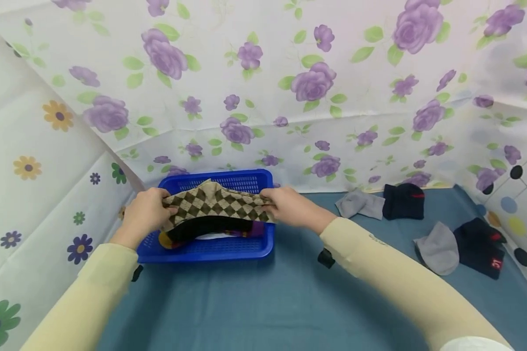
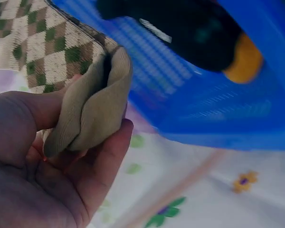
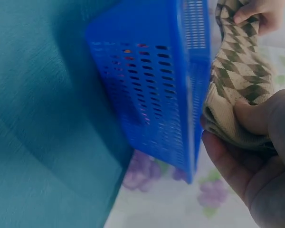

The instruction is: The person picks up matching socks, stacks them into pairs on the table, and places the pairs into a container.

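While a checked sock (image 1: 228,205) is stretched lengthwise above a blue basket (image 1: 228,254), the left hand (image 1: 145,214) pinches one end and the right hand (image 1: 292,207) grips the other, a two-ended hold that seems meant to keep the knit spread. Below lies black cloth (image 1: 206,226); rightward on the blue-green table (image 1: 246,302), grey pieces (image 1: 436,249) sit beside dark ones (image 1: 478,246), perhaps grouped deliberately.

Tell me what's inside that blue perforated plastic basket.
Inside the basket: a black fabric piece with a yellow end, and some purple fabric. The checkered brown-and-cream knit held above hides part of it; anything beneath the black piece is covered.
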The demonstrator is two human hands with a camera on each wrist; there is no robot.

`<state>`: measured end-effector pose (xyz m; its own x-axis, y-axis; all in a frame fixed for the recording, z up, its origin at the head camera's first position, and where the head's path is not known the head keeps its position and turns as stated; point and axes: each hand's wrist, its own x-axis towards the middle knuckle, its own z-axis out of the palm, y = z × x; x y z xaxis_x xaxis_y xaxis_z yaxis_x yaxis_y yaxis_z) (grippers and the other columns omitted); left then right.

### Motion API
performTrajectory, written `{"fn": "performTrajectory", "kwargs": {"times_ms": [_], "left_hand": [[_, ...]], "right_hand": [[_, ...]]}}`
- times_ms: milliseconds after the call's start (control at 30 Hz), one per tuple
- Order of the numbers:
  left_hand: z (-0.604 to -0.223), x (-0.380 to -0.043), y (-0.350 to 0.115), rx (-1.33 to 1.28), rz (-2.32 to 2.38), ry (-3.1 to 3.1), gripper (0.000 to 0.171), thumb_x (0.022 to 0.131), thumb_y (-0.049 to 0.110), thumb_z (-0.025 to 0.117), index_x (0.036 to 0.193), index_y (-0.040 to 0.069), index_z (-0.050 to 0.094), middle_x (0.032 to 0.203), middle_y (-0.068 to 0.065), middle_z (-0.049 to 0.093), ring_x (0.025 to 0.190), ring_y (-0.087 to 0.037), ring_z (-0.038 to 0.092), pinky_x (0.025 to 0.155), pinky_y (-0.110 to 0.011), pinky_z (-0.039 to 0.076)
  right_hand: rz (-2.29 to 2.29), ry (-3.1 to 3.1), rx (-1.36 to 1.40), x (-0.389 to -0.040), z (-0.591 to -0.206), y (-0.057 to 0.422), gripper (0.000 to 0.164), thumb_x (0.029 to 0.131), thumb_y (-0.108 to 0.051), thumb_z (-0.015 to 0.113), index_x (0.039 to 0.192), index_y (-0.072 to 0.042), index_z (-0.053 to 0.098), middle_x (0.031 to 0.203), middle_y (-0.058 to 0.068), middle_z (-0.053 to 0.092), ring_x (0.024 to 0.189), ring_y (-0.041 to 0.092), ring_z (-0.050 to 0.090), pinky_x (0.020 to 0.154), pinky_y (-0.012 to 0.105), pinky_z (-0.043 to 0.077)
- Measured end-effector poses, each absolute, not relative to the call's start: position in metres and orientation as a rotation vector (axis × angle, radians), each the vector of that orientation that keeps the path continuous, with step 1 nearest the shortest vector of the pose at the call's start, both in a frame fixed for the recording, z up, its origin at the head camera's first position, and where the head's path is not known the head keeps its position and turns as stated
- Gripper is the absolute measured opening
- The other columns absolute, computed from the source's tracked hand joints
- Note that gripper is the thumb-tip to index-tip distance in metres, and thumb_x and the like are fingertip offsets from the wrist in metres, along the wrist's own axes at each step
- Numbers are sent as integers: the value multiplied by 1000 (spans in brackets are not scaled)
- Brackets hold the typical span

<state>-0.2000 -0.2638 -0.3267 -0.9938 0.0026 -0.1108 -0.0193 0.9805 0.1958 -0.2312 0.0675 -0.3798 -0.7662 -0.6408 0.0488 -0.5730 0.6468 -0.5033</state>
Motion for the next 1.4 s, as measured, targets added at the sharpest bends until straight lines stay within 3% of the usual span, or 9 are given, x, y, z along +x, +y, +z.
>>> {"fn": "performTrajectory", "kwargs": {"times_ms": [200,333,467,600,800,1000,1133,1233,1400], "left_hand": [[-351,-223,-286,-22,311,2907,46,87,22,66,122,-5,57,120,-30,57,100,-43,59,78,-54,49],[-363,-235,-297,-63,317,2828,28,86,20,66,101,-4,63,102,-27,62,81,-34,61,64,-39,50],[-370,-244,-306,-73,308,2769,29,85,18,67,98,-7,62,101,-28,61,80,-33,60,61,-36,49],[-373,-250,-304,-46,278,2769,34,82,18,69,104,-7,63,108,-29,61,93,-39,61,70,-42,52],[-374,-253,-299,-30,253,2724,19,83,16,67,84,-1,61,85,-19,61,75,-29,55,60,-35,45],[-370,-245,-296,-24,192,2774,19,83,15,67,91,-1,62,89,-20,63,71,-26,59,53,-33,46],[-369,-242,-292,44,68,2901,12,82,10,66,89,2,59,86,-18,63,68,-26,60,47,-35,45],[-370,-242,-288,135,18,2948,12,82,5,64,93,0,61,88,-19,64,72,-29,62,51,-40,48],[-377,-242,-285,227,82,2866,14,87,2,56,96,-1,65,89,-17,67,73,-26,62,61,-39,51]], "right_hand": [[-725,2677,-958,-247,-393,38,15,95,-14,51,109,-17,57,84,-2,63,54,7,56,51,23,44],[-667,2653,-933,-254,-394,21,27,94,-14,54,121,-14,56,95,0,65,62,7,60,55,25,47],[-514,2660,-960,-261,-396,9,29,93,-14,57,122,-12,57,99,2,66,73,8,60,64,26,48],[-400,2682,-965,-264,-400,6,31,91,-11,57,122,-11,58,101,3,66,76,10,59,66,27,48],[-165,2819,-1107,-262,-411,3,37,86,-11,63,122,-12,54,104,6,64,87,16,63,74,29,53],[-21,2893,-1174,-257,-419,-1,54,86,-15,64,136,-14,43,128,8,54,105,19,59,82,31,53],[130,2944,-1160,-255,-417,-2,64,84,-21,69,141,-19,38,147,9,35,130,26,43,100,39,45],[224,2932,-1217,-254,-416,-3,57,84,-22,69,137,-20,46,146,8,39,128,26,46,98,41,45],[199,2846,-1234,-253,-419,-5,21,90,-15,61,111,-19,65,113,3,62,96,19,60,81,34,53]]}}
